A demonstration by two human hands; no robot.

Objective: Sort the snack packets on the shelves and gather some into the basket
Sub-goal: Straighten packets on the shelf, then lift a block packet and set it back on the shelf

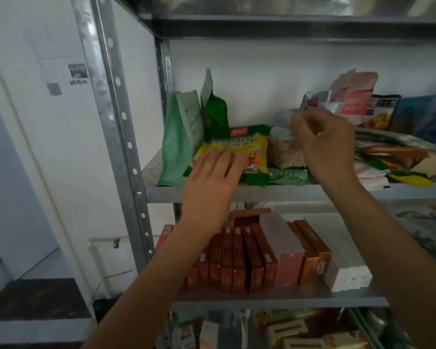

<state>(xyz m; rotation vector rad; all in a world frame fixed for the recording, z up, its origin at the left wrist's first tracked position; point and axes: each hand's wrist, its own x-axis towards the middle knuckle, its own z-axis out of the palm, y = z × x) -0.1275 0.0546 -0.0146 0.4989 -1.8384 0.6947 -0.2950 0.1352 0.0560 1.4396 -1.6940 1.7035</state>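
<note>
A yellow snack packet (254, 152) with a cartoon duck lies on top of green packets (287, 176) on the metal shelf (275, 191). My left hand (214, 172) rests flat on the yellow packet's left end, fingers spread. My right hand (322, 139) pinches the top of a clear packet of pale grains (285, 152) that stands just right of the yellow one. Green pouches (186, 132) stand upright at the shelf's left end. No basket is in view.
More packets (398, 152) lie piled at the shelf's right, with pink and dark pouches (355, 102) standing behind. Red, orange and pink boxes (249, 258) fill the shelf below, and more boxes (295, 331) sit lower. A steel upright (116, 127) stands at left.
</note>
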